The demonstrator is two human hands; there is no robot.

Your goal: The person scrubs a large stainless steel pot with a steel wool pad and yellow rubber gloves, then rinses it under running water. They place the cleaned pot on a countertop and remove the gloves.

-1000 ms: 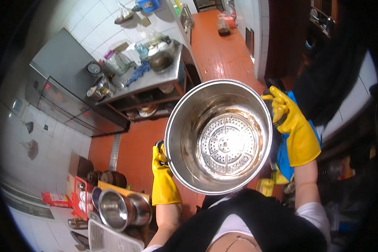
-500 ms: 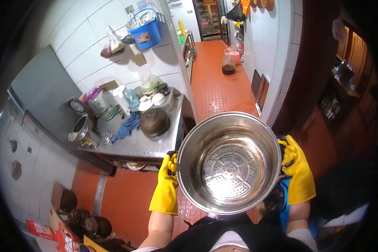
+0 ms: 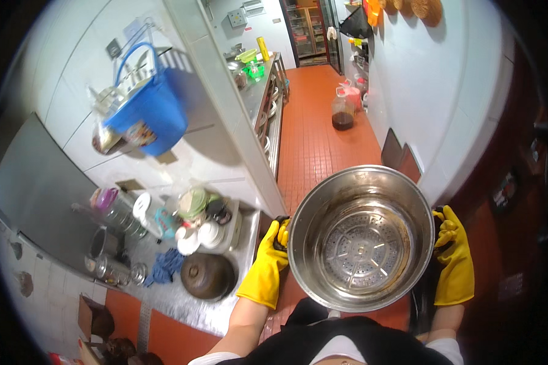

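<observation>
A round stainless steel steamer pot (image 3: 307, 243) is held up in front of my body, tilted so that its inside faces me. Its perforated bottom (image 3: 362, 249) shows brownish stains around the edge. My left hand (image 3: 266, 261), in a yellow rubber glove, grips the dark handle on the left side. My right hand (image 3: 453, 258), gloved the same way, is closed around the handle on the right. Nothing lies inside the pot.
On the left stands a metal counter (image 3: 192, 310) with a dark round pot (image 3: 207, 277), a blue cloth (image 3: 164, 266) and several jars. A blue bucket (image 3: 158, 115) hangs above. Ahead, a jug of dark liquid (image 3: 342, 115) stands on the red tiled floor (image 3: 310, 121) between walls.
I have moved forward toward the passage; the wall bucket and counter now appear nearer and lower. The pot sits slightly further right in view, still held by both hands.
</observation>
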